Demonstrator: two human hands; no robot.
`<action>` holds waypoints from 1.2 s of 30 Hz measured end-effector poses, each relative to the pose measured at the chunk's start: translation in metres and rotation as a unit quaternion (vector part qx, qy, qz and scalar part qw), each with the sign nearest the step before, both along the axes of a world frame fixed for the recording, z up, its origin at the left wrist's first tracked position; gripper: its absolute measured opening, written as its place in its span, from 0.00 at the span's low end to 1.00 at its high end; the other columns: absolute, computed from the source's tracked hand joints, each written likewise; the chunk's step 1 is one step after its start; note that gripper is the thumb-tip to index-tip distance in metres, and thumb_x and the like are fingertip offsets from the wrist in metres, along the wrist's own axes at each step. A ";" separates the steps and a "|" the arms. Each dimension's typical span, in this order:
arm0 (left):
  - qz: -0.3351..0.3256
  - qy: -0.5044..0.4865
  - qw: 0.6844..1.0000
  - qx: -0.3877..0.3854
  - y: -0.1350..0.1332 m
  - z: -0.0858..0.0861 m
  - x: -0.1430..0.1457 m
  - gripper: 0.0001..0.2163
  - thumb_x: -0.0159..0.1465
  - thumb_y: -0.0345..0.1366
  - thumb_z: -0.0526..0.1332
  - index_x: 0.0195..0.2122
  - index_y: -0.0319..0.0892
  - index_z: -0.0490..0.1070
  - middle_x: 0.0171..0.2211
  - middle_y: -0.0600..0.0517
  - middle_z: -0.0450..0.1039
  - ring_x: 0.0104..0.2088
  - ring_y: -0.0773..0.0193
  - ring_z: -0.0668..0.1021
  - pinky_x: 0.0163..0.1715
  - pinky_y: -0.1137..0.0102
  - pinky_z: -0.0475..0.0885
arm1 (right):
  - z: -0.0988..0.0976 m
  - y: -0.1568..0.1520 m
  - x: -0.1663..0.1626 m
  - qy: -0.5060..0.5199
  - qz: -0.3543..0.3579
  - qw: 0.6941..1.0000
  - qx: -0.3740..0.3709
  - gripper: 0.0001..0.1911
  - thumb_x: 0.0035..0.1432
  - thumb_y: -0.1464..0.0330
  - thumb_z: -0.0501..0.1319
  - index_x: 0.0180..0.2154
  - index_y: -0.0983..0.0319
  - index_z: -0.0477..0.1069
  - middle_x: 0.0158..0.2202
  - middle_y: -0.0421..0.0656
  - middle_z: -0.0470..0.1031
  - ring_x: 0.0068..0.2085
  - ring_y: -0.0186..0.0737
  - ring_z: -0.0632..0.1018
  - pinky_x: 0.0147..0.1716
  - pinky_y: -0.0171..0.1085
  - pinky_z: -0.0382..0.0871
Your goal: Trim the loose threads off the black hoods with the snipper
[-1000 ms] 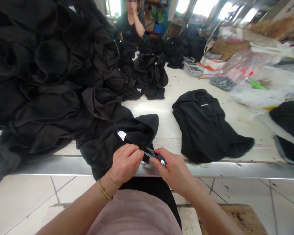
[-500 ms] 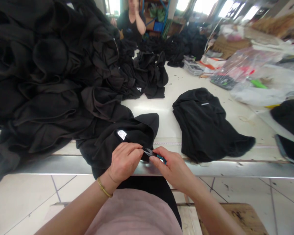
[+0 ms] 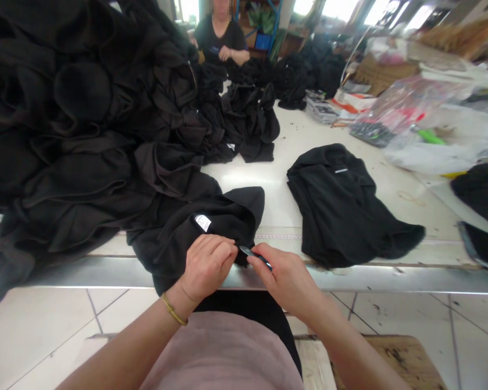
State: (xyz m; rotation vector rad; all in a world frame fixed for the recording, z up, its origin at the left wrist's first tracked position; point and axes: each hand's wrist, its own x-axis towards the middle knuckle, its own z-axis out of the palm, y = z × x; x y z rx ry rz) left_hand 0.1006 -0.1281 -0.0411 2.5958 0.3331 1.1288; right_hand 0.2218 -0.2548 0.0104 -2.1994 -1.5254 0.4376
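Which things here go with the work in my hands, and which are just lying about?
In the work:
Black garment, in your left hand
Scissors, in your right hand
Likely the dark pile, and black clothes at right: similar cloth

Lying about:
Phone, far right
Plastic bags, farther back

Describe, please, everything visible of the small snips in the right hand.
The small snips are slim, with pointed, metallic-looking blades and a dark, blue-tinged handle partly hidden by the right hand, which grips it. The blades look closed or nearly so. They slant, tips pointing toward the left hand, beside the black garment; whether they touch it is unclear.
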 end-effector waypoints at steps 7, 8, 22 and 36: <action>-0.013 -0.003 1.000 -0.012 0.000 0.001 0.000 0.04 0.57 0.28 0.59 0.26 0.42 0.68 0.30 0.53 0.75 0.33 0.67 0.75 0.34 0.71 0.67 | -0.012 0.005 0.008 0.154 -0.096 0.972 0.147 0.11 0.57 0.62 0.55 0.40 0.61 0.67 0.32 0.41 0.73 0.31 0.35 0.73 0.32 0.33 0.65; -0.014 -0.002 1.000 -0.012 0.000 0.001 -0.001 0.04 0.57 0.28 0.58 0.27 0.42 0.68 0.31 0.53 0.75 0.33 0.67 0.75 0.34 0.71 0.67 | -0.015 0.010 0.008 0.188 -0.101 0.963 0.166 0.13 0.55 0.62 0.57 0.41 0.61 0.66 0.34 0.42 0.73 0.31 0.34 0.73 0.32 0.33 0.66; -0.029 0.082 0.939 -0.331 0.004 0.014 0.007 0.04 0.58 0.34 0.59 0.31 0.44 0.72 0.26 0.54 0.71 0.26 0.67 0.73 0.27 0.73 0.67 | -0.002 0.007 0.023 0.533 -0.133 0.817 0.179 0.20 0.47 0.54 0.62 0.36 0.61 0.66 0.22 0.37 0.70 0.11 0.21 0.53 0.09 0.27 0.41; -0.013 0.064 0.813 -0.579 0.003 0.017 -0.004 0.06 0.54 0.38 0.62 0.29 0.41 0.70 0.23 0.55 0.70 0.24 0.70 0.70 0.25 0.75 0.65 | -0.013 -0.005 -0.009 0.043 -0.062 0.991 0.108 0.14 0.61 0.63 0.50 0.43 0.63 0.66 0.37 0.46 0.75 0.36 0.42 0.76 0.34 0.38 0.68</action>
